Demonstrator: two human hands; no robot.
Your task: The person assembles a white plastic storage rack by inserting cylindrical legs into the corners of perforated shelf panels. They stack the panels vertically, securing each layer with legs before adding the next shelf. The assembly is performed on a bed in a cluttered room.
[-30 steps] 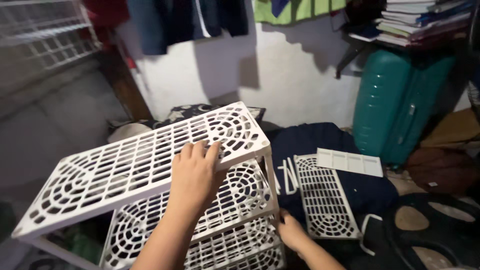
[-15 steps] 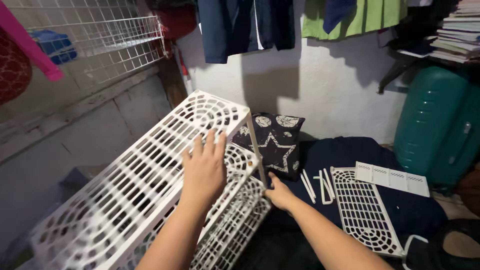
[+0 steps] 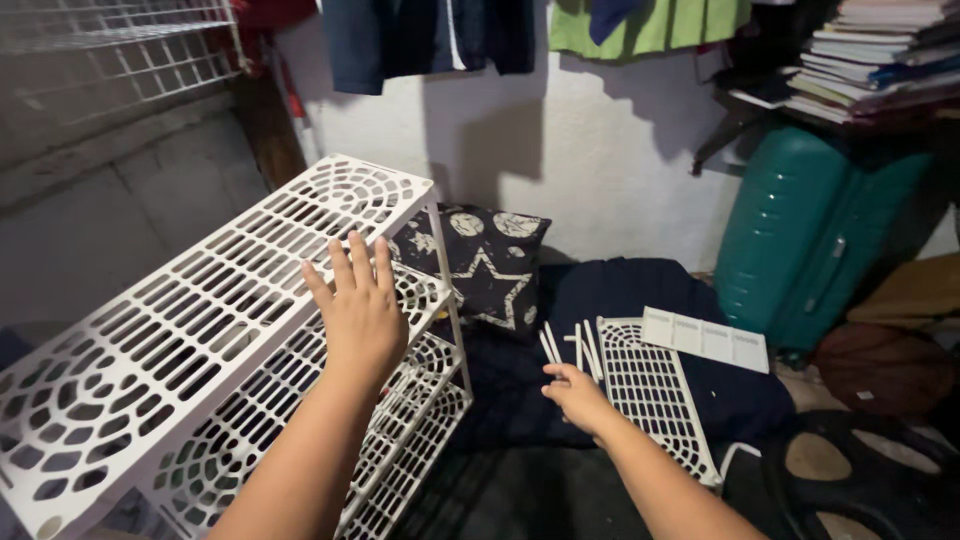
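Note:
A white plastic rack [image 3: 200, 310] with three perforated shelves stands at the left, its top shelf slanting up toward the wall. My left hand [image 3: 358, 310] hovers flat over the near right part of that top shelf, fingers spread, holding nothing. My right hand [image 3: 577, 392] reaches out low on the right, fingers loosely apart, just short of several thin white rods [image 3: 565, 345] lying on dark cloth. Right beside it lies a loose white perforated shelf panel [image 3: 648, 390], with a smaller white slatted piece [image 3: 705, 338] behind it.
A dark pillow [image 3: 487, 262] with star print leans on the white wall behind the rack. A teal suitcase [image 3: 810, 240] stands at the right under a shelf of stacked books [image 3: 870, 60]. Clothes hang along the top. A wire grid [image 3: 110, 50] is mounted upper left.
My right hand let go of the rack's front post and moved right toward the rods. My left hand stayed over the top shelf. The view swung slightly right.

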